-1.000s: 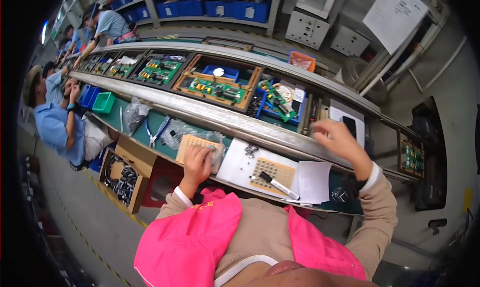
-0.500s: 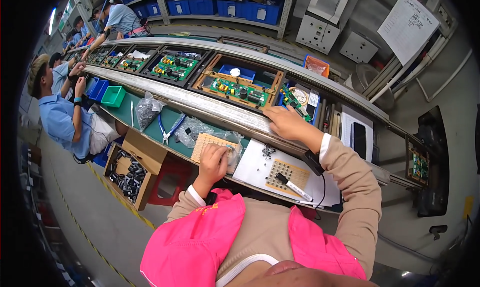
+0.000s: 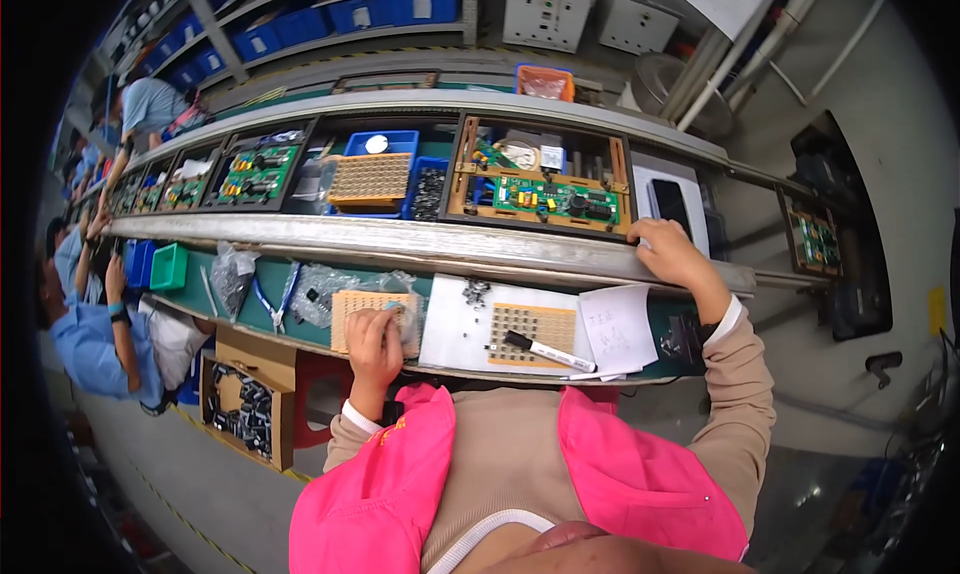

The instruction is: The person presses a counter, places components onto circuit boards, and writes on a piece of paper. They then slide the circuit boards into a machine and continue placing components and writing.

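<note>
My right hand point(image 3: 672, 251) is at the near right corner of a dark-edged carrier frame point(image 3: 545, 224) on the rail track, its fingers hooked on that corner. Inside the frame lies a green circuit board point(image 3: 555, 198) with yellow, blue and black parts. My left hand point(image 3: 372, 346) rests on a tan perforated board point(image 3: 352, 302) at the bench edge. Its fingers are pinched together, with a bit of pale blue at the tips too small to name. Beside it, on white paper, a black-and-white marker point(image 3: 550, 351) lies across a second tan board point(image 3: 545, 322) holding small dark parts.
Blue-handled pliers point(image 3: 275, 299) and plastic bags point(image 3: 235, 271) lie on the green bench. Blue bins point(image 3: 382, 142) stand behind the rail point(image 3: 300, 229), one under a stack of tan boards. A carton point(image 3: 250, 409) of black cylindrical parts is at lower left. Co-workers point(image 3: 100, 319) sit at left.
The carrier frame with its circuit board has slid right along the track, my right hand moving with it. Blue bins and tan boards have come uncovered. The view has turned right; my left hand stays on its board.
</note>
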A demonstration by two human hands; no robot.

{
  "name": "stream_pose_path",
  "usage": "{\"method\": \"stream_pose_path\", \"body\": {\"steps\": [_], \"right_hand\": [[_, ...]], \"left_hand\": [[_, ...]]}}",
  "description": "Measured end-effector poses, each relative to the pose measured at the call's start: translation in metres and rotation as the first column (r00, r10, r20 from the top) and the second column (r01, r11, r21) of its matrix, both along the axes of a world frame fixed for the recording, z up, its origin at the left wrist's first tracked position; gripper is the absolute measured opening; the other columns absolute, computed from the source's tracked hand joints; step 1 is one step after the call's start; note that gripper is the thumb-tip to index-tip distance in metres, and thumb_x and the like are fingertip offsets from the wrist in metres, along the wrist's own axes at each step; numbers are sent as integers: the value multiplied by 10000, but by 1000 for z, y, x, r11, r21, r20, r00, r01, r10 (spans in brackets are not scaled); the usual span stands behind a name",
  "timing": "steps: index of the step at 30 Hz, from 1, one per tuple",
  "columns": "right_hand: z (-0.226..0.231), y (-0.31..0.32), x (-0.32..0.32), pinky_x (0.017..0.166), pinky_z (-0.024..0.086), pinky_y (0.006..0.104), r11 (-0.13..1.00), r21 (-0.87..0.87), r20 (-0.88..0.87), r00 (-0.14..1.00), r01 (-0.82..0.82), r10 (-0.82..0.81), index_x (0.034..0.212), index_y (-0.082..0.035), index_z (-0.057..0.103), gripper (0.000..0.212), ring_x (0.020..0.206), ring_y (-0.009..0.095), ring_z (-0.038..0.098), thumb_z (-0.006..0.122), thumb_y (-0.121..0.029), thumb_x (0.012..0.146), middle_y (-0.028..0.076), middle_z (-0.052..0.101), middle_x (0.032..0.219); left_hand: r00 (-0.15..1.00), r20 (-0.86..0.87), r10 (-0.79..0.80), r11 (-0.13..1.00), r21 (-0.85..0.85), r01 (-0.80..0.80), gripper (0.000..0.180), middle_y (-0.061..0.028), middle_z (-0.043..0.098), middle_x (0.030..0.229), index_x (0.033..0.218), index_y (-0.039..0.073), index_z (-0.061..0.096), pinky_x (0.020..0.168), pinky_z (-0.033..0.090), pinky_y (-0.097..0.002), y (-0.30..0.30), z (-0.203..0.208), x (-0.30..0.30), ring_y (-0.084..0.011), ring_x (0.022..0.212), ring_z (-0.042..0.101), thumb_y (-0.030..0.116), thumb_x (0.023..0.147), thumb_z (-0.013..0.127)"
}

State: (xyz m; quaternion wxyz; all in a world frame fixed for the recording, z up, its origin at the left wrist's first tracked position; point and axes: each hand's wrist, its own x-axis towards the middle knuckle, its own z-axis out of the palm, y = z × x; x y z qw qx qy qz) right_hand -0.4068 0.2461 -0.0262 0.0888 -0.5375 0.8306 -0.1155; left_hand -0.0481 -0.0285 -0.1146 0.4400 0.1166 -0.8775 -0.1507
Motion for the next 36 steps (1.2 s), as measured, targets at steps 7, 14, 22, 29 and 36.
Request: {"method": "stream_pose_path", "body": {"steps": [7,14,22,29,36], "right_hand": [[-9,53,-3,817,450,390,973,-140,15,983,184,-183,907,-1,576,164,925,341,576,526,-56,760,159,615,948],[1,61,102,681,502,332,934,-168,451,867,314,-211,829,29,619,117,721,265,633,618,-56,749,145,624,792],[-48,44,148,659,501,341,911,-288,501,857,295,-119,859,19,629,142,719,274,630,643,-65,746,143,625,838],[-43,46,138,694,495,337,860,-416,265,944,295,-196,868,14,621,128,768,279,627,620,-35,750,138,618,848],[-31,107,106,745,489,330,718,-433,128,825,545,-550,975,11,599,284,829,272,617,670,-35,704,146,601,912]], "left_hand": [[999,41,19,1000,11,-20,196,-150,568,833,911,-18,577,724,439,-388,2,-3,0,-318,787,544,-107,736,582],[999,40,19,1000,4,-19,183,-152,569,820,914,-25,580,705,423,-392,1,-7,-3,-318,771,542,-91,743,582],[999,53,-4,1000,7,4,189,-149,578,835,918,-25,584,712,430,-390,2,-6,-5,-319,778,544,-96,743,583],[998,59,16,1000,-8,-15,197,-146,580,847,925,-23,587,717,433,-389,5,-5,-8,-316,785,543,-99,743,584],[995,72,66,998,15,-67,194,-146,580,867,941,-21,588,743,438,-386,2,-4,8,-322,802,542,-77,755,588]]}}
